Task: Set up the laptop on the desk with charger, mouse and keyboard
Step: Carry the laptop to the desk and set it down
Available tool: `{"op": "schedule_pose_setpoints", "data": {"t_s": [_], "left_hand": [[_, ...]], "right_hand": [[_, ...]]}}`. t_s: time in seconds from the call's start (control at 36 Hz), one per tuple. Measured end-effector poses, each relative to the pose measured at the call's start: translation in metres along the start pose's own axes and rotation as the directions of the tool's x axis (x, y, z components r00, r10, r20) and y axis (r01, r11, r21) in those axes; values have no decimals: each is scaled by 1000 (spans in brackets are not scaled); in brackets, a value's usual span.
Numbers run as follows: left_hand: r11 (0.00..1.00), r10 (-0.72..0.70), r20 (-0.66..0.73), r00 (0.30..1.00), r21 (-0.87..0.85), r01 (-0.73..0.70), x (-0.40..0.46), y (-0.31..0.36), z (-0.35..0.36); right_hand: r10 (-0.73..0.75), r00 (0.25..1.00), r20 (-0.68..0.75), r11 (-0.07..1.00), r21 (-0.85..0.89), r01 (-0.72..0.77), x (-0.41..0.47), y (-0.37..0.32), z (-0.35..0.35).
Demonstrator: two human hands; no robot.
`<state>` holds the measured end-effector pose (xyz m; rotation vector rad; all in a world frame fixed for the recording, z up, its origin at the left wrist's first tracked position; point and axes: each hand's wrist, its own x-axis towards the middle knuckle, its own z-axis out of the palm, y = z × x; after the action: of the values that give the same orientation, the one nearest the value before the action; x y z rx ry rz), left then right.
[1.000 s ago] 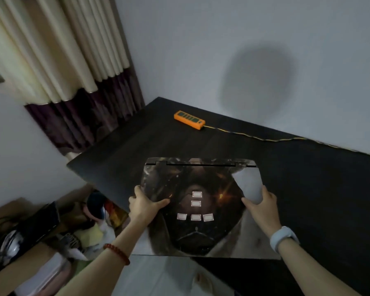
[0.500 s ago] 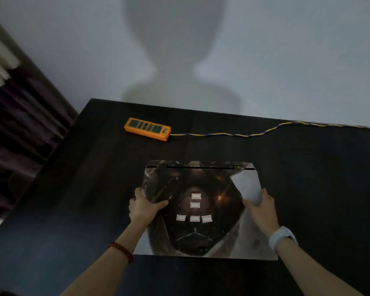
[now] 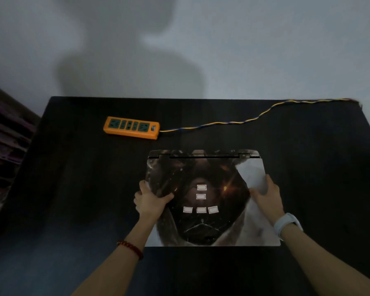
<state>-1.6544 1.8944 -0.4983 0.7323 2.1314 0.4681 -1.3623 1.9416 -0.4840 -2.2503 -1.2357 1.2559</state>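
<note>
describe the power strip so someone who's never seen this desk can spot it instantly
Start at the dark desk against the pale wall. Toward its far left part, beyond the closed laptop that both hands grip, lies the power strip. It is the only bright orange thing there, with green sockets on top and a twisted yellow-and-blue cord trailing off to the right.

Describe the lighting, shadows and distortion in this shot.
Head view: dim, bluish light; a broad soft shadow of the person falls on the wall; the dark desk swallows detail; wide-angle bending curves the desk edges; the laptop lid shows pale glare near the right hand.
</note>
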Motion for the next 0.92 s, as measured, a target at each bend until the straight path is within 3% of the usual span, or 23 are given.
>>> {"op": "schedule_pose_setpoints", "data": {"t_s": [0.22, 0.42, 0.69, 0.83, 0.92], "left_hand": [[998, 23, -38, 999, 60, -21, -6, -5, 8], [963, 136, -109, 985, 249, -106, -18, -15, 28], [873, 258, -121, 959, 454, -177, -21, -31, 39], [865, 207, -7, 978, 468, -179, -18, -30, 31], [919, 203, -30, 979, 349, -180, -31, -36, 17]], "right_hand": [[4, 999, -41, 996, -91, -8, 0, 1, 5], [-126, 992, -2, 924, -365, 117, -10, 14, 17], [-241, 970, -12, 866, -453, 210, -10, 35, 26], [-243, 970, 1, 812, -547, 204, -15, 33, 27], [-326, 942, 75, 738, -602, 304, -31, 24, 36]]}}
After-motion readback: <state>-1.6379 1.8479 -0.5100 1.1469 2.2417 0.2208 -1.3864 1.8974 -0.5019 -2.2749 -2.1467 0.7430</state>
